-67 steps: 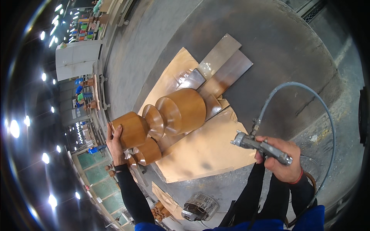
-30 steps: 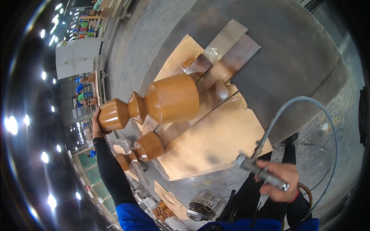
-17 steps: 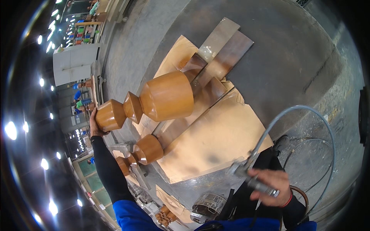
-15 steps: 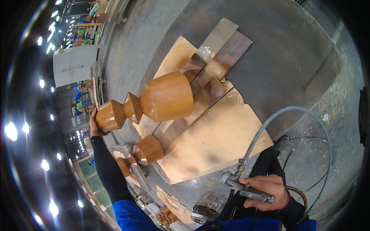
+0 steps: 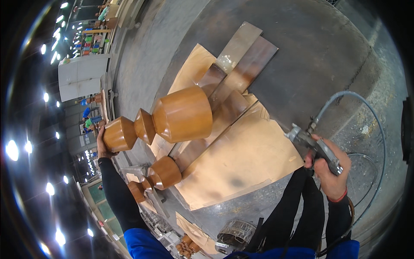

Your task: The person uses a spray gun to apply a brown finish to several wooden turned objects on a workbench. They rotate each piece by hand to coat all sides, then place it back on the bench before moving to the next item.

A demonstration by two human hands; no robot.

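Observation:
My left hand is closed round the narrow far-left end of a large, glossy brown turned wooden piece. The piece has a wide drum, a pinched ring and a tapered end, and leans across the view. On the right, my right hand grips a metal spray gun, its nozzle turned left toward the wooden piece. A grey hose runs from the gun. Whether a finger pulls the trigger I cannot make out.
Below stands a smaller similar wooden piece. Long boards lie under and beyond the large piece, on tan sheets. A stained round can sits near my legs. More turned parts are at the lower edge; people work far left.
My right hand has lifted the spray gun up and to the right, turning it toward the wooden piece. The hose has swung with it. My left hand keeps its grip.

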